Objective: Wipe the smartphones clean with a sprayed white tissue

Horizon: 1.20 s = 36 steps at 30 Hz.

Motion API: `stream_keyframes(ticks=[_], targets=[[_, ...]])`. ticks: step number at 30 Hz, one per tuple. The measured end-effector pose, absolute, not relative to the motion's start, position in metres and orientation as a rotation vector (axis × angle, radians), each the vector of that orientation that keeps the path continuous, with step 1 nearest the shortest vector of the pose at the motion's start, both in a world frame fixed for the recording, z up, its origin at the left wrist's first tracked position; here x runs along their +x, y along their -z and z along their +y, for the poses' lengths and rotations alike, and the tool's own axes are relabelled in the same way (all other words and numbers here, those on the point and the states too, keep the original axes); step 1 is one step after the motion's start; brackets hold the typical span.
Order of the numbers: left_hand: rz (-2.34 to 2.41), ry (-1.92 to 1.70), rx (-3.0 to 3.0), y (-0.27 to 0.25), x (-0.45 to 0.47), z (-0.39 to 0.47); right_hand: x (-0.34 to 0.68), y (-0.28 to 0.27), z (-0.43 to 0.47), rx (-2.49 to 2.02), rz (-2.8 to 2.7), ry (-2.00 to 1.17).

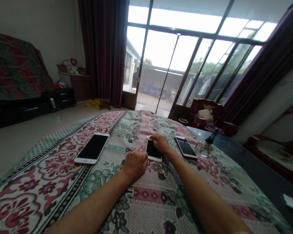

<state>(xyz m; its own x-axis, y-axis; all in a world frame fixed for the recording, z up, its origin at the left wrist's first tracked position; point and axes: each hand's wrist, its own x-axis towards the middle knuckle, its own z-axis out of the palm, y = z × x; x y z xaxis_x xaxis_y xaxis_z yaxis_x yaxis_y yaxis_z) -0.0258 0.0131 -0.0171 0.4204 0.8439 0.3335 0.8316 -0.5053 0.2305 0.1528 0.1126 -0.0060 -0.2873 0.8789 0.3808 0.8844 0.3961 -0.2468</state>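
Observation:
In the middle of the cloth-covered table lies a white smartphone (153,152), its dark screen up. My left hand (136,162) is curled, with its fingers closed at the phone's left edge. Over the top end of the same phone is my right hand (159,142), fingers pressed together. A small white bit shows at those fingertips, too small to name. A larger white smartphone (92,149) lies face up to the left. Right of my hands a third smartphone (186,147), with a dark screen and pale ends, lies face up.
A patterned tablecloth (146,195) covers the table. Near its right side stands a clear glass object (205,148) with a dark brush-like top (212,136). A dark surface (254,175) adjoins on the right. Beyond are a wooden chair (206,109) and glass doors (166,71).

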Motion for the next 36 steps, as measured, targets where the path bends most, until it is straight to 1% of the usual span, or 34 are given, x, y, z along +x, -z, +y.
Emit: stream_keyframes(ticks=[25,36], targets=[[1.516,-0.683,2.692,0.02,-0.026,0.015,0.159,0.013,0.102,-1.423,-2.191,0.044],[1.523,-0.659,2.678,0.019,-0.027,0.014,0.161,0.007,0.048,-1.146,-2.33,-0.067]])
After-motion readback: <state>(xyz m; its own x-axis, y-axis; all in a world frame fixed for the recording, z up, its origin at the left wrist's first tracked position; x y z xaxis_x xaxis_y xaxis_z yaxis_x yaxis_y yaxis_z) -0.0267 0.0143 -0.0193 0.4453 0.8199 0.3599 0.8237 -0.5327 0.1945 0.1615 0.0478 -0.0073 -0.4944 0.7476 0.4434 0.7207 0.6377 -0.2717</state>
